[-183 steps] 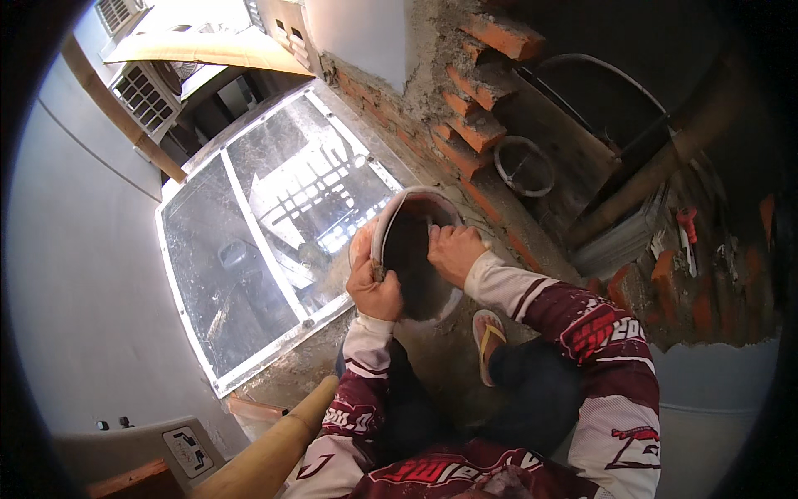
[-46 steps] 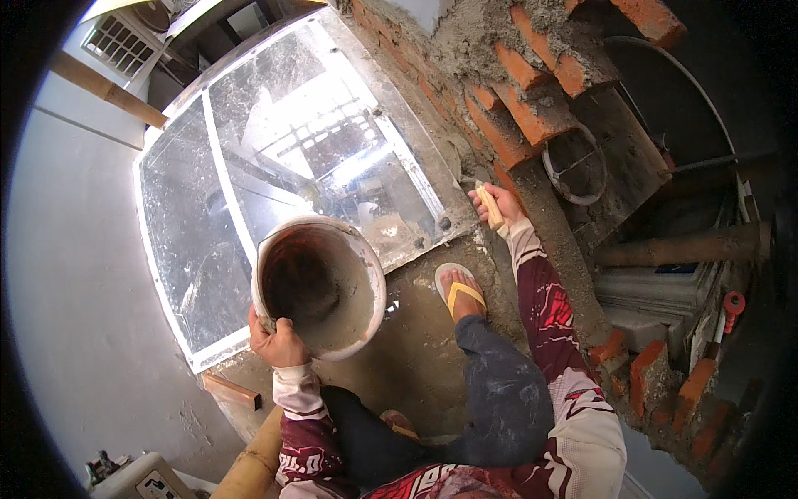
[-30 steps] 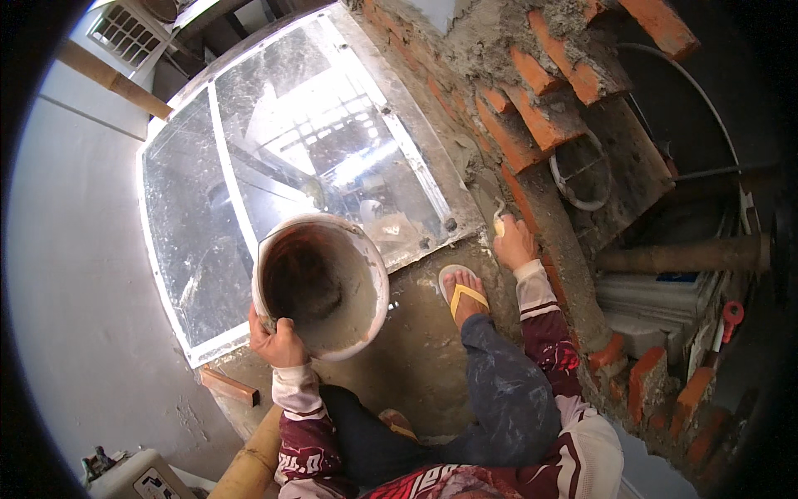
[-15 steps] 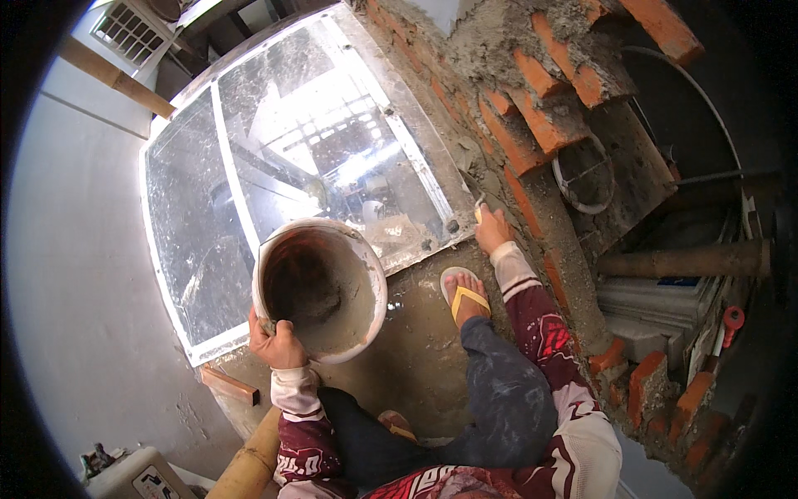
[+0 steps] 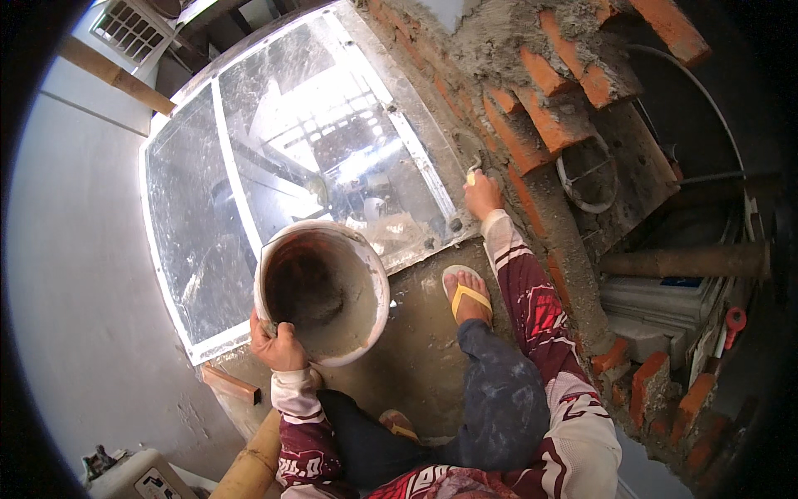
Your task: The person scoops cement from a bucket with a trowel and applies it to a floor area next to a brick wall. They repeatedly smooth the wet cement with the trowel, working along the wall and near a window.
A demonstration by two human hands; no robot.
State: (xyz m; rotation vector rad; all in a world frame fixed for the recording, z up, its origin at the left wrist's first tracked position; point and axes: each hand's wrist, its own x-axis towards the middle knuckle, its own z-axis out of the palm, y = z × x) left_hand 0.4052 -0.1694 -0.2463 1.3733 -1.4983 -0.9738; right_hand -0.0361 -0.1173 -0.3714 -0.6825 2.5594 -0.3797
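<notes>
My left hand [image 5: 278,345] grips the near-left rim of a pale bucket [image 5: 381,312], which is tilted so its inside shows. Grey wet mortar [image 5: 345,303] lies in the bucket, its left part in shadow. My right hand [image 5: 483,196] is closed on the yellowish handle of a trowel [image 5: 471,177], reaching out along the base of the brick wall [image 5: 522,200]. The trowel's small blade is mostly hidden against the grey mortar at the wall's foot.
A white-framed clear panel [image 5: 224,158] lies just beyond the bucket. Rough bricks [image 5: 553,125] jut out on the right, near a round hoop-like rim [image 5: 590,175] on a board. A bamboo pole [image 5: 249,457] is at lower left, by a loose wooden block [image 5: 231,385].
My right hand has moved farther away and slightly left along the wall's foot with the trowel. My left hand and the bucket have hardly moved.
</notes>
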